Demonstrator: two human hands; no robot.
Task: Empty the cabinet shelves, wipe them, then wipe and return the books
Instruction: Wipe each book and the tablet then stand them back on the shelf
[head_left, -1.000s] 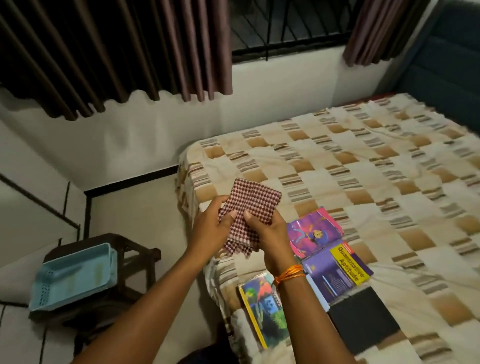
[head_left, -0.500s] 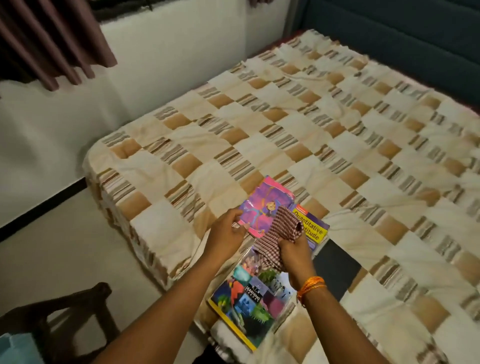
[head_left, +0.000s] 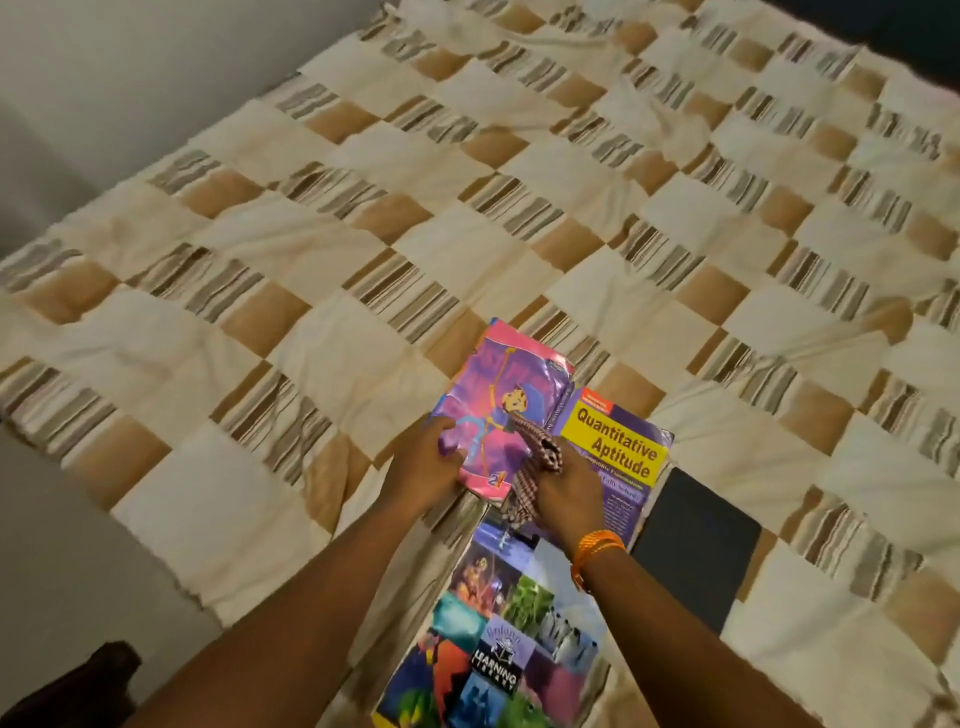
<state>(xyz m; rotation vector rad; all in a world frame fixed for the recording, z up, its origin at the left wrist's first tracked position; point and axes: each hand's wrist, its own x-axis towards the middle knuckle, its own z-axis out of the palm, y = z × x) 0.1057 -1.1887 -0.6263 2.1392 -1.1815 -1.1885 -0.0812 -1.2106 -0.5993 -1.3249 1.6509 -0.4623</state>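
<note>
Left hand (head_left: 423, 467) is gripping the lower-left edge of the pink book (head_left: 504, 410), thumb on the cover. Right hand (head_left: 569, 493) is clutching the bunched checked cloth (head_left: 535, 462) against that book. Quantitative Aptitude book (head_left: 618, 452) is lying at 3 o'clock of it, Learning Library book (head_left: 498, 639) at 6 o'clock, all on the bed (head_left: 363, 260).

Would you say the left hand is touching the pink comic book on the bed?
Touching. The head view shows the left hand gripping the pink comic book at its near-left edge, thumb lying on the cover.
</note>
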